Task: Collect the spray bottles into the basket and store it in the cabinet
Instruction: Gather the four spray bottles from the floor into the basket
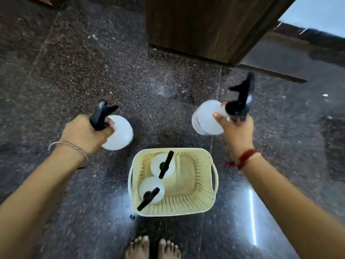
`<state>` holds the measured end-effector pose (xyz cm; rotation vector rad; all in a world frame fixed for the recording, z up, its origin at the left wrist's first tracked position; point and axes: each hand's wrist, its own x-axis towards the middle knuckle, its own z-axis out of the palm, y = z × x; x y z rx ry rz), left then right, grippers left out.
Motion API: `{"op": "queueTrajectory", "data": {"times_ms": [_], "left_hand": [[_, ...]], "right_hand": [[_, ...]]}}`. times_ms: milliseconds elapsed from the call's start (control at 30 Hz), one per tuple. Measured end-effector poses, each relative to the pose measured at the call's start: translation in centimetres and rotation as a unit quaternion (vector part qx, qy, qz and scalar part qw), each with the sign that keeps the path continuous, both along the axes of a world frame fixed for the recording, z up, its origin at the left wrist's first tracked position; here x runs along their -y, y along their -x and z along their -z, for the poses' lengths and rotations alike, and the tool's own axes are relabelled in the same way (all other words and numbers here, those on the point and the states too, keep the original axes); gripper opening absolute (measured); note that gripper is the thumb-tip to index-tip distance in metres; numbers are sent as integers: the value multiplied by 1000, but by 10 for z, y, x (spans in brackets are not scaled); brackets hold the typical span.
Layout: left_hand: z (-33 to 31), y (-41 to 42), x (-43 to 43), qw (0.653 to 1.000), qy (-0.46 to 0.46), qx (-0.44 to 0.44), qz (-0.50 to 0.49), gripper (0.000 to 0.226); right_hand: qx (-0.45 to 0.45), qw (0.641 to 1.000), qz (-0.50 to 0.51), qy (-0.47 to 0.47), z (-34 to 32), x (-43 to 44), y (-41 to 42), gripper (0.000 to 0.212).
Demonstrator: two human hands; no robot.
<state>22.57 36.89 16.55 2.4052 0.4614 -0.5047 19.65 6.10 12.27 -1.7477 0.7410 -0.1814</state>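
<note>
A cream perforated basket (203,195) stands on the dark floor below me. Two white spray bottles with black trigger heads stand inside it on its left side, one at the back (155,165) and one at the front (149,186). My left hand (84,133) grips the black head of a third white spray bottle (121,135), held above the floor left of the basket. My right hand (237,131) grips the neck of a fourth white spray bottle (205,118), held up and right of the basket's back edge.
A brown wooden cabinet (205,25) rises at the top centre, its base on the speckled granite floor (74,62). My bare feet (153,247) are just in front of the basket. A bright wall patch (321,14) shows top right.
</note>
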Motion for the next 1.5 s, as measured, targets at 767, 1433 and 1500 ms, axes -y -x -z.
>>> {"op": "queueTrajectory", "data": {"times_ms": [767, 1433, 1500], "left_hand": [[12, 193, 136, 964, 75, -123, 223, 23], [108, 171, 131, 909, 19, -157, 385, 27], [120, 171, 131, 913, 14, -154, 377, 28]], "right_hand": [[-191, 981, 27, 22, 37, -29, 143, 34], [-163, 986, 13, 32, 74, -44, 129, 21], [-167, 985, 4, 35, 82, -48, 128, 19]]}}
